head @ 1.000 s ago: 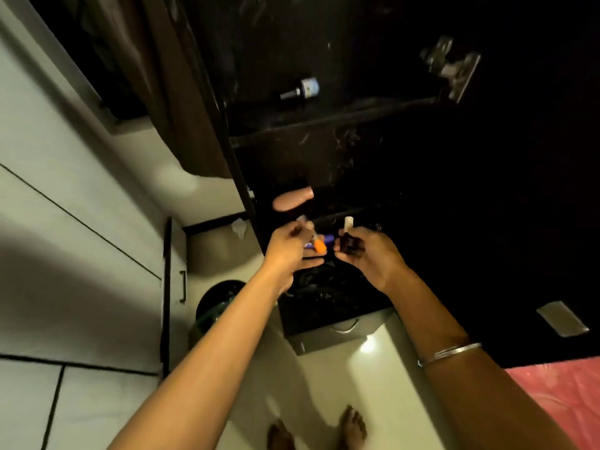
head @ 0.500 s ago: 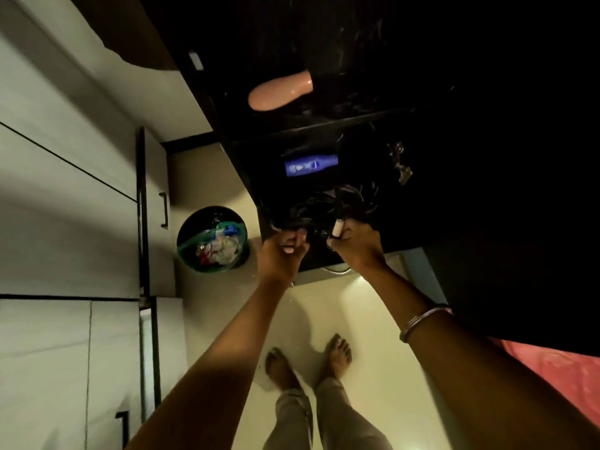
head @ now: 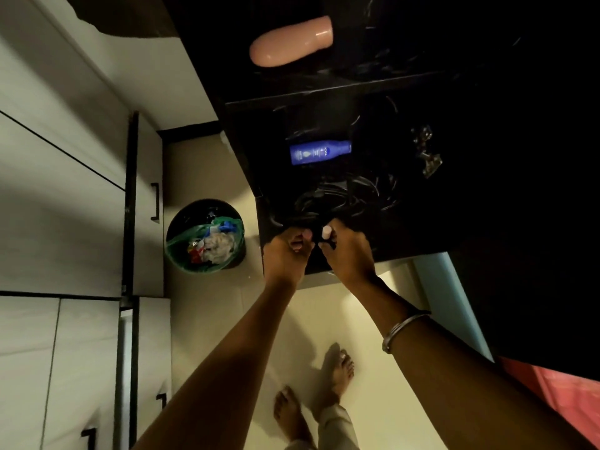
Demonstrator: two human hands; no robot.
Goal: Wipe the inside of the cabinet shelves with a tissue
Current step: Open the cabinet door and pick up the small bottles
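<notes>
The dark cabinet's lower shelf (head: pixel 406 241) holds a tangle of black cables (head: pixel 341 196) and a blue lotion bottle (head: pixel 319 152) lying on its side. Both hands are at this shelf's front left corner, almost touching each other. My left hand (head: pixel 285 254) is curled tight around a small pale item that is mostly hidden. My right hand (head: pixel 345 251) grips a small dark bottle with a pale cap (head: pixel 326 231). A pink bottle (head: pixel 292 40) lies on the shelf above (head: pixel 373 81). No tissue is visible.
A black bin with a green liner (head: pixel 204 237), full of rubbish, stands on the floor left of the cabinet. White cupboards with black handles (head: pixel 65 206) fill the left side. A metal hinge (head: pixel 427 154) shows inside the cabinet. My bare feet (head: pixel 311 394) stand below, and red fabric (head: pixel 558 394) lies at right.
The view has tilted down, bringing the bin and my feet into sight. Both hands dropped from the middle shelf to the lower shelf's front edge. The orange-tipped item in my left hand is out of sight.
</notes>
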